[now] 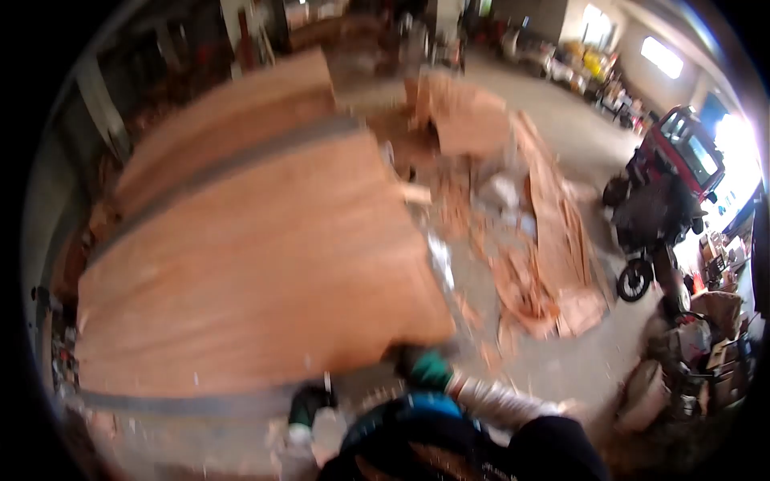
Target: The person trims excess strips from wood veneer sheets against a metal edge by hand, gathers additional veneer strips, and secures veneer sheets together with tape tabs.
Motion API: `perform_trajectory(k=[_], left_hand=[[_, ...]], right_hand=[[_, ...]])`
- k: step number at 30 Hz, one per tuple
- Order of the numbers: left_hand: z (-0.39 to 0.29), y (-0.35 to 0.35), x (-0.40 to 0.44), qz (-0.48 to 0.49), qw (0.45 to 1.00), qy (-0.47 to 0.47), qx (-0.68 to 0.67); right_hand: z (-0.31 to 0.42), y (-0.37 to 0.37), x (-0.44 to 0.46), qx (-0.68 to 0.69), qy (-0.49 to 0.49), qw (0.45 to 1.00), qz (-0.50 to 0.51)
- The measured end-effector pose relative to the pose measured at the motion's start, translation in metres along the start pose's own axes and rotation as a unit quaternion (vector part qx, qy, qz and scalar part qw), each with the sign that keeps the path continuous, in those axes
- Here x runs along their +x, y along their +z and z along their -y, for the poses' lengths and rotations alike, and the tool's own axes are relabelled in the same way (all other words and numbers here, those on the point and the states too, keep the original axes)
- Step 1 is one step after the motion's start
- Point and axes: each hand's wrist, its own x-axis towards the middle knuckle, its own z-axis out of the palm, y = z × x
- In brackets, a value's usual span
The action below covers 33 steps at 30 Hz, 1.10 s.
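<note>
A large reddish-brown wood veneer sheet [265, 264] lies over a broad flat surface in front of me. My left hand [309, 403], in a dark and green glove, is at the sheet's near edge; a small pale upright item shows just above it. At the sheet's near right corner is my right hand [421, 366], also gloved in green and black. Motion blur hides the fingers of both hands, so whether either one grips the sheet cannot be made out.
Beyond a grey strip lies another veneer sheet [241, 104]. Torn veneer pieces [553, 232] litter the floor to the right, with a stack [461, 116] behind. A three-wheeled vehicle [662, 184] and piled sacks [646, 397] stand at the far right.
</note>
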Motion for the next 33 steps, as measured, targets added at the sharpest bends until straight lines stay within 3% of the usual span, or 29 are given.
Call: perform_trajectory(k=[3, 4, 6, 9, 12, 17, 21, 24, 27, 30, 33], left_hand=[[-0.145, 0.036, 0.003, -0.129, 0.976, -0.091, -0.153], [-0.168, 0.043, 0.011, -0.145, 0.970, -0.103, -0.168], [-0.175, 0.056, 0.026, -0.149, 0.958, -0.158, -0.185], [-0.172, 0.079, 0.043, -0.146, 0.965, -0.128, -0.178], [-0.201, 0.094, 0.055, -0.143, 0.917, -0.180, -0.325], [-0.222, 0.110, 0.092, -0.120, 0.928, -0.192, -0.296], [-0.224, 0.129, 0.135, -0.082, 0.938, -0.207, -0.266], [-0.227, 0.151, 0.166, -0.111, 0.921, -0.198, -0.316], [-0.222, 0.165, 0.201, -0.052, 0.921, -0.190, -0.337], [-0.204, 0.172, 0.220, -0.019, 0.920, -0.255, -0.297], [-0.199, 0.172, 0.225, 0.014, 0.923, -0.260, -0.282]], right_hand=[[-0.059, -0.084, -0.047, 0.102, 0.248, 0.963, -0.008], [-0.072, -0.109, -0.050, 0.131, 0.261, 0.952, -0.096], [-0.112, -0.123, -0.063, 0.105, 0.289, 0.947, -0.094], [-0.119, -0.130, -0.066, 0.144, 0.325, 0.929, -0.109], [-0.105, -0.120, -0.054, 0.156, 0.268, 0.946, -0.099], [-0.105, -0.079, -0.024, 0.151, 0.213, 0.962, -0.082], [-0.124, -0.045, -0.018, 0.114, 0.224, 0.967, 0.024], [-0.128, -0.039, -0.018, 0.135, 0.252, 0.958, 0.026], [-0.132, -0.034, -0.021, 0.156, 0.247, 0.956, 0.021], [-0.138, -0.033, -0.023, 0.177, 0.243, 0.954, 0.011], [-0.125, -0.063, -0.016, 0.103, 0.186, 0.975, -0.059]])
